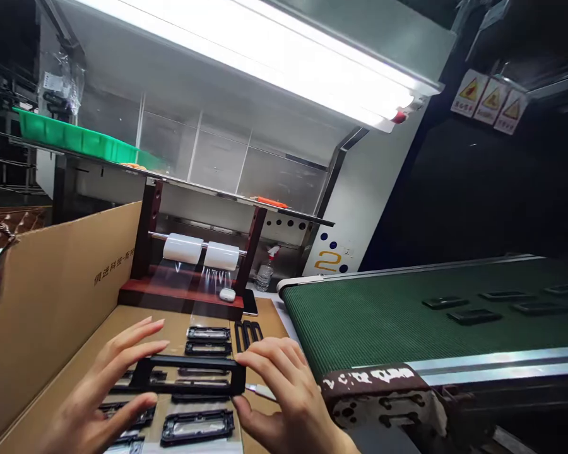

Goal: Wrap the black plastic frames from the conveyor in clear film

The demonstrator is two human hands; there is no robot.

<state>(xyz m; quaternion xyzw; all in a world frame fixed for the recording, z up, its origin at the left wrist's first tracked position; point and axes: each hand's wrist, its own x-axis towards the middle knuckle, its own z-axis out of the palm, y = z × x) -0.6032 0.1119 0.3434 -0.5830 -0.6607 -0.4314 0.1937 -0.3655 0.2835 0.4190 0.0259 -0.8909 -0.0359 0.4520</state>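
Note:
Both hands hold one long black plastic frame (189,373) level above a cardboard surface (170,328). My left hand (106,388) grips its left end, thumb below and fingers stretched over the top. My right hand (284,394) pinches its right end and also seems to hold a thin light tool (261,391). Several similar black frames (207,340) lie on the cardboard beneath, one (197,425) nearest me.
A red stand with two clear film rolls (201,251) is behind the cardboard. An open cardboard flap (52,284) rises on the left. A green conveyor belt (407,315) on the right carries several black frames (473,315). A spray bottle (265,272) and green tray (71,135) sit farther back.

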